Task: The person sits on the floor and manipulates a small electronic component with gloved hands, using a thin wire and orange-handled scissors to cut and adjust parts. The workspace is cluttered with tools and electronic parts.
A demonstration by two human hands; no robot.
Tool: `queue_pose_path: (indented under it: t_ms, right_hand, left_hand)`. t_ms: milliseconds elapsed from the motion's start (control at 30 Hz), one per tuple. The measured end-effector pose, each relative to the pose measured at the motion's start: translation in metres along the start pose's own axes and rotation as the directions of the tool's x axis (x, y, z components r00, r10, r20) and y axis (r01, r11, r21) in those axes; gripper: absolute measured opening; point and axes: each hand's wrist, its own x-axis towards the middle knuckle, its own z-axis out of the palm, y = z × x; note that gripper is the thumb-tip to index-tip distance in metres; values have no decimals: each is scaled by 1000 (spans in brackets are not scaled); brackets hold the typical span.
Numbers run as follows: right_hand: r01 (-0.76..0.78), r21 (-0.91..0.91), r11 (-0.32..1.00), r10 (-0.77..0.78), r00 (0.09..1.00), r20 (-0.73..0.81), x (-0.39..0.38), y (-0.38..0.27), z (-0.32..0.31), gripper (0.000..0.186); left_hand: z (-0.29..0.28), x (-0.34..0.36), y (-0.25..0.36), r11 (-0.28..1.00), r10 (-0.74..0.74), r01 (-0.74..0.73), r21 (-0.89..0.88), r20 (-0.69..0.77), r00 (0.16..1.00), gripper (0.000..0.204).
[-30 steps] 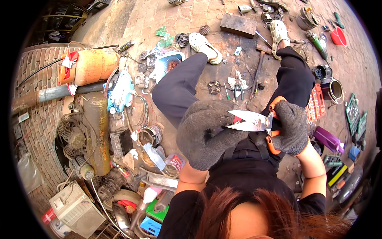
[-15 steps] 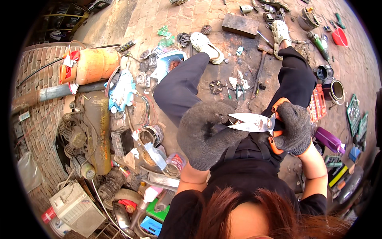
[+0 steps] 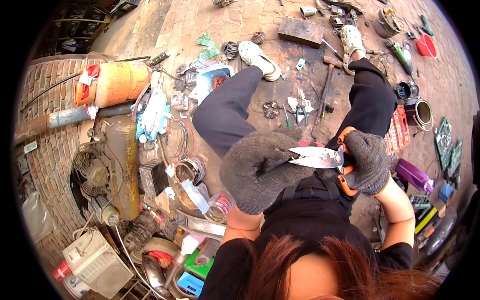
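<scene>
Your right hand (image 3: 366, 162) clasps the stiff-looking, probably light shears (image 3: 322, 159), best held by the handles (image 3: 346, 185). I can't tell what your left hand (image 3: 260, 172) pinches.

Left hand (image 3: 262, 170): grip's interior hidden.
Small part (image 3: 223, 2): twelve o'clock, cropped above; kind unclear.
Hair (image 3: 350, 265): five o'clock, cut off below.

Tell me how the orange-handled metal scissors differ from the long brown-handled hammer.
The scissors are held in the grey-gloved right hand; the hammer lies on the brown ground. The scissors have two pointed, silvery blades, slightly parted; the hammer has one blocky head. The scissors have two curved orange handles; the hammer has one straight brown handle. Both are hand tools.
</scene>
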Motion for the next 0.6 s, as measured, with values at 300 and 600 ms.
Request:
queue_pose_path:
  t_ms: [300, 600]
  right_hand:
    - [35, 91, 995, -39, 998, 45, 5, -3, -7, 54]
    - [49, 71, 996, -49, 999, 1, 3, -2, -5, 53]
  left_hand:
    - [7, -1, -6, 1000, -14, 15, 2, -129, 992, 42]
    - [-4, 3, -3, 984, 82, -84, 154, 20, 996, 41]
